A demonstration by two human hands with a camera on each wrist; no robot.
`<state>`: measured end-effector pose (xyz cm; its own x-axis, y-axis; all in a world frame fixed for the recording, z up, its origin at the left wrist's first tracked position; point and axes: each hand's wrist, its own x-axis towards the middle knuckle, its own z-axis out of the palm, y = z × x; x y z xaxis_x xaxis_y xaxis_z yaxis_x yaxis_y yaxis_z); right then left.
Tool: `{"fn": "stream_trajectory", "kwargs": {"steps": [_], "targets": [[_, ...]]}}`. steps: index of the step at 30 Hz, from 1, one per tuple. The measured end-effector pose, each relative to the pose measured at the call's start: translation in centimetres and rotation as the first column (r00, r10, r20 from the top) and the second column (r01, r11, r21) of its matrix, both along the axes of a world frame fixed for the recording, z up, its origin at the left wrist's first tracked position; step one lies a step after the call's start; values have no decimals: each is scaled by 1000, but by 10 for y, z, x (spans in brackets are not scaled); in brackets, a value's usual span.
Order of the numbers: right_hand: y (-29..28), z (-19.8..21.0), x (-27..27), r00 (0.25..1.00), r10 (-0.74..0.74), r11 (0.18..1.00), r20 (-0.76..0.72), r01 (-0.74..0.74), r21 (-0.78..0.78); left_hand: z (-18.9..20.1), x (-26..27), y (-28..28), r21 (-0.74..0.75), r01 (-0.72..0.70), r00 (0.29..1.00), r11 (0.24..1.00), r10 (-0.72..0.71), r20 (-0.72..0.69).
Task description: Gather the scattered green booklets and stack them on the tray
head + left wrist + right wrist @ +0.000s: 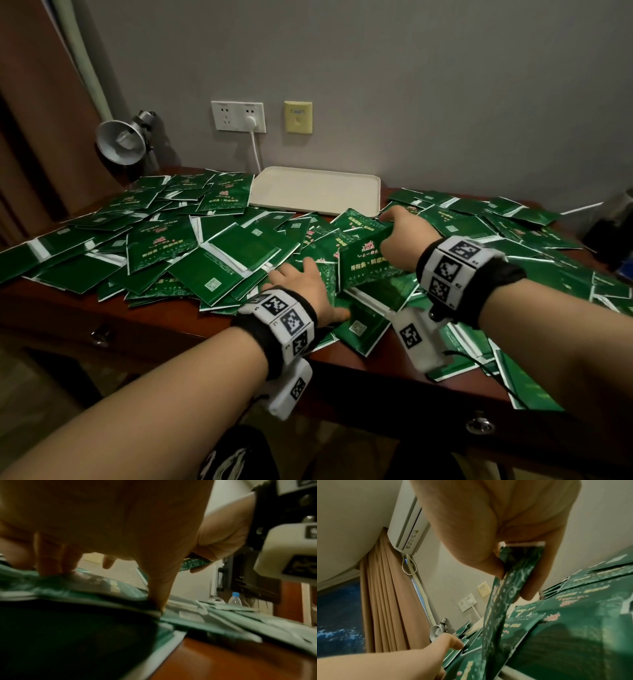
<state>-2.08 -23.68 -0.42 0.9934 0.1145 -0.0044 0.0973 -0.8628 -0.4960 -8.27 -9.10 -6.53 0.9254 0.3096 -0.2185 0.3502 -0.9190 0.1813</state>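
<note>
Green booklets (164,246) lie scattered in overlapping layers across the dark red desk (154,325). A cream tray (315,188) sits at the back centre with nothing on it. My right hand (397,233) pinches one green booklet (366,263) by its top edge and holds it tilted up off the pile, just in front of the tray. In the right wrist view the thumb and fingers clamp that booklet (505,591). My left hand (301,281) rests flat on the booklets near the front edge, fingers extended, with fingertips (157,599) pressing down on the covers.
A metal clamp lamp (120,140) stands at the back left. A white socket with a plugged cable (239,116) and a yellow socket (298,116) are on the wall behind the tray. A dark object (613,236) stands at the right edge. A water bottle (235,600) stands far right.
</note>
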Motion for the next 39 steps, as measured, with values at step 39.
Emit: {"fn": "stream_trajectory", "kwargs": {"steps": [39], "targets": [[127,-20,303,976,218,733,-28,-182,-655,17,371,183,384,545,828,745,-550,-107]]}}
